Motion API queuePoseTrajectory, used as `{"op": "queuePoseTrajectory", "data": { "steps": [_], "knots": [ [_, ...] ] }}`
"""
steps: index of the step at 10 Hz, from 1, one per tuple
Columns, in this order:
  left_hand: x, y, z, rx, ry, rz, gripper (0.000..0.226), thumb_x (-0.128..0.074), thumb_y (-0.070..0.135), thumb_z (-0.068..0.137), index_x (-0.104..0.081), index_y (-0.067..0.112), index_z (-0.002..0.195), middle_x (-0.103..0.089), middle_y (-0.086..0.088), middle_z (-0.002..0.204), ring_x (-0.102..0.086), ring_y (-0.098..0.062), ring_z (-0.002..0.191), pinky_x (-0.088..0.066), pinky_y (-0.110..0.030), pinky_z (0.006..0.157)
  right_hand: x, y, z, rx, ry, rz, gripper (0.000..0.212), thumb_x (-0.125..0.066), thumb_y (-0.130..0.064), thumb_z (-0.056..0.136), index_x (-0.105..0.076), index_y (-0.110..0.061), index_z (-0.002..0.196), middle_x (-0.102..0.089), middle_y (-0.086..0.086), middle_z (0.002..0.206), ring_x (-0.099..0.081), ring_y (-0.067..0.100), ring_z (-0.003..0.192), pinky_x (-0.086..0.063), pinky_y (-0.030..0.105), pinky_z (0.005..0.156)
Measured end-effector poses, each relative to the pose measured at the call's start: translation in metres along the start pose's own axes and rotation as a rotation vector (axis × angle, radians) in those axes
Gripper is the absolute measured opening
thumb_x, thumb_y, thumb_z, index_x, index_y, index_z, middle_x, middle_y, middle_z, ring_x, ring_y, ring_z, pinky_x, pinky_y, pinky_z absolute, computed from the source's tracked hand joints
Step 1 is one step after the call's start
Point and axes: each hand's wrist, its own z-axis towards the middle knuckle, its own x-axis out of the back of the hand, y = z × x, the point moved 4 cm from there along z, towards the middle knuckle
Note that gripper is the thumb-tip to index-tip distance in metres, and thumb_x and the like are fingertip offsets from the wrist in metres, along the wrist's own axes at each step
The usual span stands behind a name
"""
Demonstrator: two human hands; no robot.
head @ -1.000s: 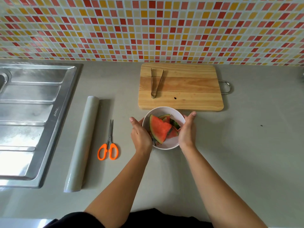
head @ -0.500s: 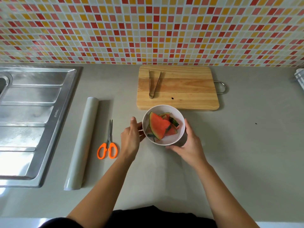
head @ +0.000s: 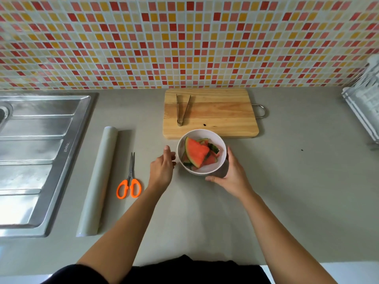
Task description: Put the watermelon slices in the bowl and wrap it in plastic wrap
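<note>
A round white bowl [head: 207, 170] stands upright on the grey bench [head: 297, 181], just in front of the near edge of the wooden cutting board [head: 225, 115]. The watermelon slices [head: 195, 152] are piled inside it: thin wedges of red flesh with green rind, the largest lying on top. The plastic wrap [head: 98, 181], a pale, fully wound roll, lies flat well to the bowl's left.

A home kitchen: steel sink [head: 37, 160] at left, mosaic tile wall [head: 184, 42] across the top, cutting board [head: 211, 113] on the counter [head: 297, 181].
</note>
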Motion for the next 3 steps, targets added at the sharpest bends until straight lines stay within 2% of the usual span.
{"op": "queuePoseTrajectory", "data": {
  "steps": [1, 2, 3],
  "knots": [
    [0.016, 0.01, -0.005, -0.078, 0.078, 0.007, 0.059, -0.027, 0.048, 0.099, -0.068, 0.006, 0.108, -0.069, -0.008, 0.106, -0.066, -0.015, 0.087, -0.051, -0.041, 0.091, 0.009, 0.011, -0.009, -0.059, -0.051, -0.162, 0.11, -0.08, -0.029, 0.066, -0.007, -0.016, 0.147, -0.018, 0.002, 0.155, -0.02, 0.017, 0.141, -0.02, 0.029, 0.113],
    [0.023, 0.034, -0.001, -0.146, 0.092, 0.028, 0.057, -0.027, 0.047, 0.098, -0.068, 0.008, 0.105, -0.069, -0.008, 0.104, -0.066, -0.016, 0.087, -0.052, -0.039, 0.089, 0.025, 0.003, -0.006, -0.032, -0.034, -0.172, 0.098, -0.07, -0.019, 0.074, -0.005, -0.019, 0.147, -0.012, 0.0, 0.156, -0.014, 0.014, 0.142, -0.015, 0.024, 0.111],
    [0.025, 0.083, 0.0, -0.272, 0.04, 0.198, 0.048, -0.03, 0.044, 0.098, -0.064, 0.012, 0.089, -0.068, -0.015, 0.097, -0.065, -0.028, 0.087, -0.05, -0.04, 0.079, 0.048, -0.031, 0.001, 0.061, 0.029, -0.155, 0.083, -0.062, -0.015, 0.081, -0.012, -0.021, 0.147, -0.015, -0.001, 0.156, -0.018, 0.012, 0.141, -0.017, 0.028, 0.113]
  ]
}}
